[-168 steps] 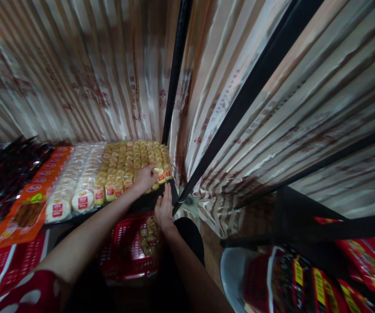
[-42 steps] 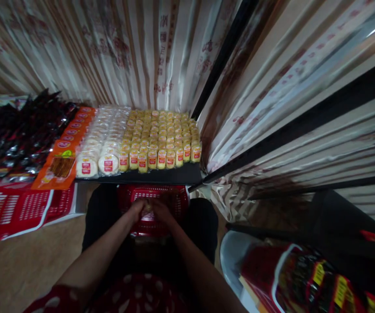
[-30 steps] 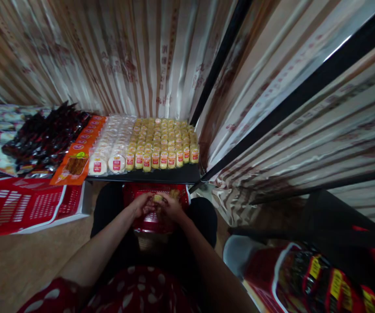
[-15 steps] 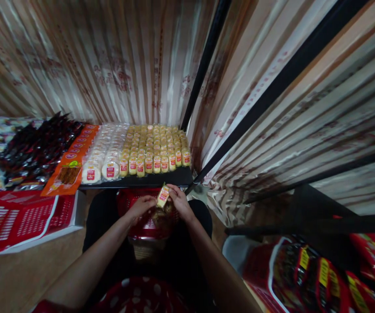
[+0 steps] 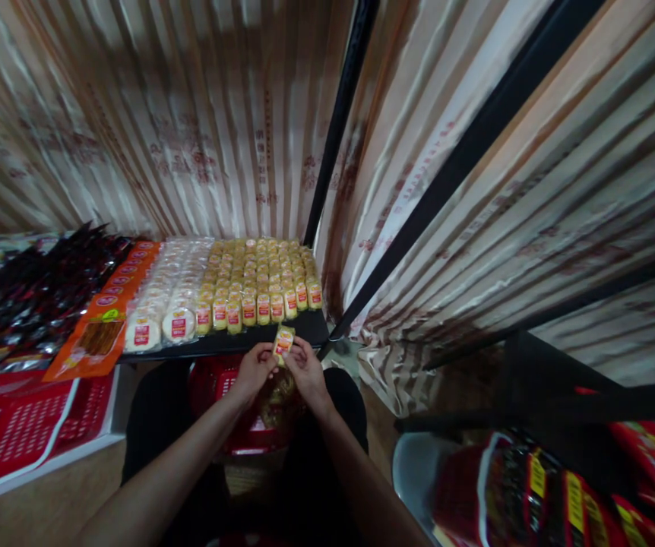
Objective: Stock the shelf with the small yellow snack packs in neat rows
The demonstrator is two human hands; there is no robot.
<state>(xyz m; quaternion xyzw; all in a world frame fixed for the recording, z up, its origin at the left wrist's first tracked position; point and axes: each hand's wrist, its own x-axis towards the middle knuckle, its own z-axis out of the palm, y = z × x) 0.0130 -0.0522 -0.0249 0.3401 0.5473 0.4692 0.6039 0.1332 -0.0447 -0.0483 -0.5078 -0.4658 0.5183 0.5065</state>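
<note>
My left hand (image 5: 254,368) and my right hand (image 5: 305,368) meet just below the front edge of a low black shelf (image 5: 230,343). Both pinch one small yellow snack packet with a red label (image 5: 283,341), held upright between the fingertips. Under my hands a red plastic basket (image 5: 226,380) rests on my lap with more yellow packets inside. On the shelf, rows of the same yellow packets (image 5: 259,277) stand tightly packed.
Left of the yellow rows lie round white cakes (image 5: 162,304), orange flat packs (image 5: 99,319) and dark red packs (image 5: 25,292). A red perforated tray (image 5: 14,433) lies at lower left. Striped curtains hang behind, with black shelf posts (image 5: 333,129). Red snack bags (image 5: 538,486) fill the lower right.
Both hands left the shelf and went down into the basket, came up with one yellow packet, and now hold it higher, close to the shelf edge.
</note>
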